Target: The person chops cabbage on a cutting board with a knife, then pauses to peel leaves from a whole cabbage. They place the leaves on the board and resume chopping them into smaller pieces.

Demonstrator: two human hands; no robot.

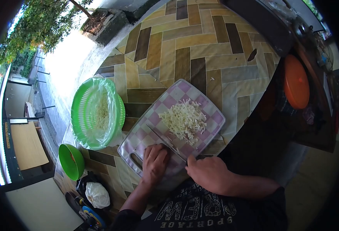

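A pink-and-white checkered cutting board [138, 135] lies tilted on the table, with a pile of pale chopped pieces [184, 120] on its upper part. My right hand [206, 171] is closed round the handle of a knife [165, 142], whose blade points up and left across the board. Beside the blade, my left hand [155, 161] presses on the lower part of the board with its fingers curled; anything under them is hidden. To the left stands a green basket [77, 115] lined with clear plastic, holding more pale pieces [101, 113].
A small green bowl [71, 162] and a white bag [97, 195] are at the lower left of the wood-patterned table [177, 42]. An orange lid [296, 81] sits off the table at the right. A dark tray-like object [260, 23] is at the upper right.
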